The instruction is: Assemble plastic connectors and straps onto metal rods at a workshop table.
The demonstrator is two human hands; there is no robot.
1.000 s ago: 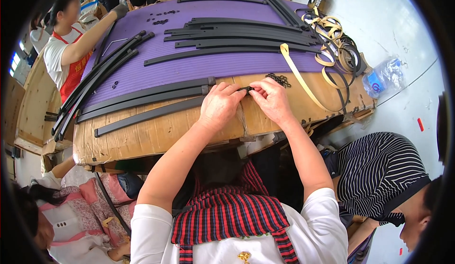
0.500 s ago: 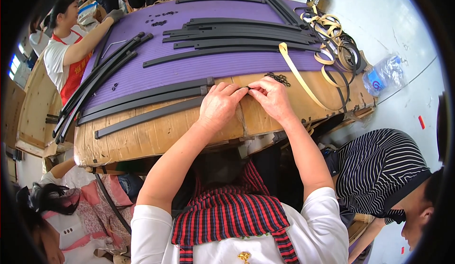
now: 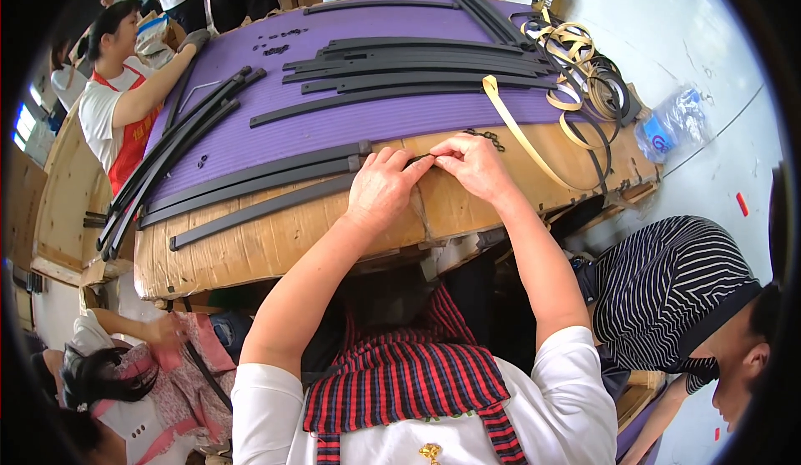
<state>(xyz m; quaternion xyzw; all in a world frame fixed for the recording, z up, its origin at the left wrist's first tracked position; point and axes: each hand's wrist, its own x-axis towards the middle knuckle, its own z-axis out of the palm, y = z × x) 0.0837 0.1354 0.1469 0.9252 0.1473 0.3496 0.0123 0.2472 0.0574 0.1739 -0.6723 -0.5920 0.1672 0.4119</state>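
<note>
My left hand (image 3: 382, 188) is closed over the right-hand part of the nearest flat black bar (image 3: 259, 215), which lies on the cardboard tabletop (image 3: 242, 256). Dark material shows between my two hands, in line with that bar. There my right hand (image 3: 474, 167) pinches with thumb and forefinger; what it grips is too small and covered to make out. Two more black bars (image 3: 250, 174) lie side by side just beyond, with end pieces at their right ends. Behind my right hand is a little heap of small black pieces (image 3: 487, 138).
Several black bars (image 3: 417, 68) lie on the purple ribbed mat (image 3: 284, 135); others stack at left (image 3: 175, 156). Coiled tan and black strips (image 3: 588, 81) and a plastic bottle (image 3: 672, 127) are at right. A co-worker (image 3: 121, 98) stands left; a person in stripes (image 3: 676, 298) is close at right.
My right fingertips have shifted slightly left, and more dark material shows between my hands. The left hand stays over the bar. The person at lower left has moved an arm.
</note>
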